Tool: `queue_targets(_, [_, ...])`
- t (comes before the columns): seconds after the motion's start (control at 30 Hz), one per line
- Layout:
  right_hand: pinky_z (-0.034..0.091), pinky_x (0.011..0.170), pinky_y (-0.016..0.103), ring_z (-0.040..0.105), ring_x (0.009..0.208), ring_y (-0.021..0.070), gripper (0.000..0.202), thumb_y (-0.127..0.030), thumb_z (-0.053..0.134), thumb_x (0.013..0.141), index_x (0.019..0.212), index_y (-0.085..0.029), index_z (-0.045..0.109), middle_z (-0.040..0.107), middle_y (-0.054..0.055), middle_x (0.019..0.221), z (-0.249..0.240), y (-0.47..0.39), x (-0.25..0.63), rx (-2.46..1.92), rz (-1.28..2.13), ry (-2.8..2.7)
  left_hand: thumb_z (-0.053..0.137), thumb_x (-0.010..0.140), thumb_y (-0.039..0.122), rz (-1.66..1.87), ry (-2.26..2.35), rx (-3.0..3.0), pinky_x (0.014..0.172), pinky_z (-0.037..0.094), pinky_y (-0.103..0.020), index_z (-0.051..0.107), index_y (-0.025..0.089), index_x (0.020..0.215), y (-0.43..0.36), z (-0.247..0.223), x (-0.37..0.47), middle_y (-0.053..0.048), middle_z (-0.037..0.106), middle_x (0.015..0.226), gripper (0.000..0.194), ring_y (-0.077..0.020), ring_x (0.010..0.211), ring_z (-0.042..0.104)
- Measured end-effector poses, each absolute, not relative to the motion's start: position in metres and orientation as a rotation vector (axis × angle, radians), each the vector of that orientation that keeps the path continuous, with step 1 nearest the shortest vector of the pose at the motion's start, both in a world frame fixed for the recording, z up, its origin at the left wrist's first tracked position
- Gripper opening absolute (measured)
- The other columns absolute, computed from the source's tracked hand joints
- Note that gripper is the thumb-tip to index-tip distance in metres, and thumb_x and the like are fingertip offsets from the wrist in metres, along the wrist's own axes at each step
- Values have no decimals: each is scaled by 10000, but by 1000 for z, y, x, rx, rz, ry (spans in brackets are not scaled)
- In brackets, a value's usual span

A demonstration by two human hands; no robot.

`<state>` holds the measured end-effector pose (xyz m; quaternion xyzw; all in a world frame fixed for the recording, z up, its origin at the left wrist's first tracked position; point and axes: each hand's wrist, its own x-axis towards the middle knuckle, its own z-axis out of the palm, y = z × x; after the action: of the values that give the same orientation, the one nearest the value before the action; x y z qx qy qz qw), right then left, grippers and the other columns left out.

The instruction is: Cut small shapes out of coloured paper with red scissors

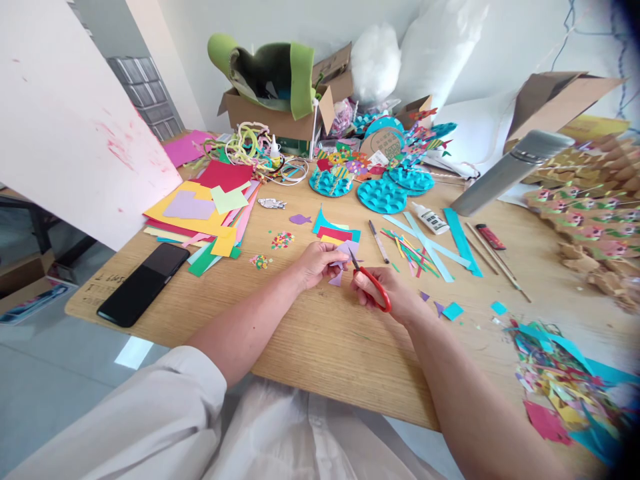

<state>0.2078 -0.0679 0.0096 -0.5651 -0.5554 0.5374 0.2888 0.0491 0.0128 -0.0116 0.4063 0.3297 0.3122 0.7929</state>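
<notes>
Between the fingers of my left hand [320, 264] is a small piece of purple paper [349, 251]. My right hand [383, 293] grips red-handled scissors [379, 291], whose blades are apart and point at the purple paper's edge. Under my hands lies another purple scrap [337, 279]. Just beyond are cut papers in blue, red and yellow, with the red piece [335, 235] in the middle. A purple fish cutout [301, 219] lies farther to the left. Small purple offcuts [439, 308] and a blue square [453, 311] rest right of my right hand.
At left lie a black phone [145, 283] and stacked coloured paper [220, 175]. A pen [379, 241], paper strips [410, 252], a glue bottle [430, 219] and a grey flask [510, 173] stand or lie to the right. Paper scraps [555, 380] pile at the right edge. Blue egg-tray crafts [382, 195] sit behind.
</notes>
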Motion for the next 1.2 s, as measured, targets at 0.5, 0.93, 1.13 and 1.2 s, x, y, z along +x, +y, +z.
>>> queue_targets(0.5, [297,388,208,442,384,86,562,-713,675,649,599,-184,491,535,-10,462,19,-69,204,-1563,1412,-1492,659,666,152,673,720,885,389,275,-188,586,101,614,14,-13,50,-18,601,532,103,-60,399,472])
queue_targets(0.93, [314,400,205,467,411,91,567,-719,667,663,605,-175,517,560,2,497,17,-69,204,-1552,1416,-1514,662,666,169,647,724,908,390,274,-190,590,96,627,15,-13,50,-21,604,534,109,-59,378,466])
queue_targets(1.13, [311,393,212,456,396,95,567,-723,665,663,592,-181,517,547,-1,466,18,-69,204,-1559,1370,-1536,647,676,160,646,732,918,391,270,-198,595,99,612,15,-14,49,-19,599,531,102,-62,381,462])
queue_targets(1.2, [295,382,214,438,380,90,569,-725,664,663,579,-183,513,535,-5,447,18,-69,203,-1561,1355,-1546,642,679,157,645,727,920,392,268,-199,592,100,604,15,-14,49,-19,596,529,107,-61,383,461])
